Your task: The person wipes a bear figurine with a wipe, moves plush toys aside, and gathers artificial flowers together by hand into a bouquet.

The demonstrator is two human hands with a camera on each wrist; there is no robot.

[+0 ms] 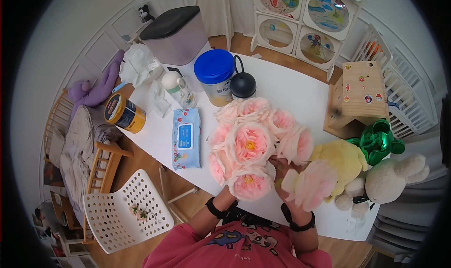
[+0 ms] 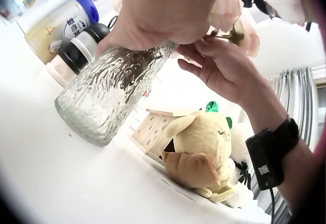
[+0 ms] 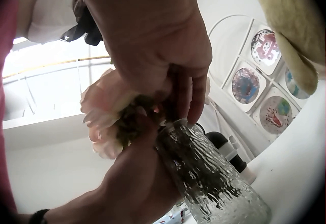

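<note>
A textured clear glass vase (image 2: 107, 96) tilts over the white table, with dark stems inside it. My left hand (image 3: 137, 178) grips its neck. Pale pink roses (image 1: 249, 143) crowd above the vase and mostly hide that hand in the head view. My right hand (image 2: 226, 71) is at the vase mouth, fingers bent around the stem of a single pink rose (image 1: 312, 186). This rose is blurred and hangs over the right wrist in the head view. Green leaves (image 3: 133, 119) show under the blooms in the right wrist view.
Left of the roses lies a blue wipes pack (image 1: 187, 139). Behind stand a blue-lidded tub (image 1: 214, 70), a black-topped bottle (image 1: 243, 85) and a yellow can (image 1: 126, 113). On the right are a yellow plush toy (image 1: 340, 162), a white plush (image 1: 392, 181) and a wooden box (image 1: 361, 92).
</note>
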